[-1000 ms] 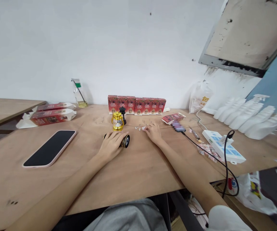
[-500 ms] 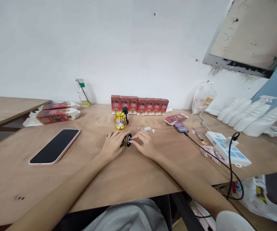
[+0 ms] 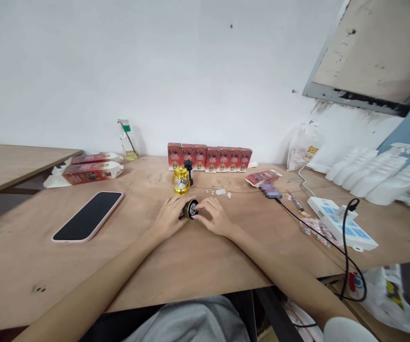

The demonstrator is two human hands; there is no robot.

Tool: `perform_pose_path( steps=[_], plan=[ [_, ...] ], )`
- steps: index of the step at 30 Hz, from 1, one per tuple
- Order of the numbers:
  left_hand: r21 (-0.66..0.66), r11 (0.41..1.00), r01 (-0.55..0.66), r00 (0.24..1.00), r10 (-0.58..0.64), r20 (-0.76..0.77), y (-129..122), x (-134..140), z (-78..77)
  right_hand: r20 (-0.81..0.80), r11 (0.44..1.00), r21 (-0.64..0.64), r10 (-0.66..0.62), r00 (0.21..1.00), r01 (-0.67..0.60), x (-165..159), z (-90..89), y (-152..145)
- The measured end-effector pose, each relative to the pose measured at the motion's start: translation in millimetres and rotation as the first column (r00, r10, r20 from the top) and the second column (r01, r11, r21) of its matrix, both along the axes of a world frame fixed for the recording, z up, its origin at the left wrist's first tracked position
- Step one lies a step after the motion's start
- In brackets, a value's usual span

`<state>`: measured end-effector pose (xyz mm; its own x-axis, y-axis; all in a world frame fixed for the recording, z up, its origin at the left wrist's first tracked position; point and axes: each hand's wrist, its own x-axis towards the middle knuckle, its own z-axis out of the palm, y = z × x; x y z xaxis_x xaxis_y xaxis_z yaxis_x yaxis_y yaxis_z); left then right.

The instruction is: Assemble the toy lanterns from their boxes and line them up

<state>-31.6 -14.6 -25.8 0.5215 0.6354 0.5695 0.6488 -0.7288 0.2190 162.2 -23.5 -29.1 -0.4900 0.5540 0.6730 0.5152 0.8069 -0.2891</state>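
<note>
Lying on its side between my hands is a small black lantern [image 3: 191, 209] with gold-coloured trim, its round underside turned to the right. My left hand [image 3: 171, 216] wraps around its body and hides most of it. At the open underside, the thumb and forefinger of my right hand [image 3: 216, 217] are bent close together; whatever is between their tips is too small to make out. Just beyond stand a gold lantern [image 3: 181, 181] and a black lantern [image 3: 188, 171]. Small white pieces [image 3: 221, 192] and several tiny round silvery parts [image 3: 210, 192] lie on the table past my right hand.
Red printed boxes [image 3: 212, 159] line the wall. Flattened red boxes [image 3: 93, 173] and a phone [image 3: 88, 216] lie to the left. On the right are another red box [image 3: 263, 177], a screwdriver-like tool [image 3: 296, 203], a power strip [image 3: 343, 223] with a cable, and white spray bottles [image 3: 379, 175].
The lantern's underside has turned more toward me. My right thumb and forefinger have shifted from a pinch at its centre to its right side. The whole view has moved slightly.
</note>
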Motion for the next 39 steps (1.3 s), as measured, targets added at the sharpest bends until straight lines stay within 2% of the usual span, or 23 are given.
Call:
perform_pose_path(
  steps=[10,20,32,39],
  plan=[
    [0.017,0.998,0.060,0.997,-0.061,0.041,4.5,-3.4,-6.8,-0.068,1.000,-0.014,-0.016,0.998,0.015,-5.2,-5.7,0.0],
    [0.088,0.996,0.000,0.998,-0.006,0.063,2.1,-1.3,-5.9,-0.055,0.999,0.022,-0.026,0.998,0.027,-5.5,-6.2,0.0],
    [0.074,0.997,0.007,0.999,-0.004,-0.046,-2.7,0.5,-1.1,-0.072,0.994,-0.095,0.054,0.996,-0.060,-2.0,-4.9,2.2],
    [0.053,0.998,0.013,0.997,-0.009,-0.082,-1.6,0.9,-2.8,-0.061,0.971,-0.229,0.059,0.996,-0.072,-1.3,-7.0,4.3]
  ],
)
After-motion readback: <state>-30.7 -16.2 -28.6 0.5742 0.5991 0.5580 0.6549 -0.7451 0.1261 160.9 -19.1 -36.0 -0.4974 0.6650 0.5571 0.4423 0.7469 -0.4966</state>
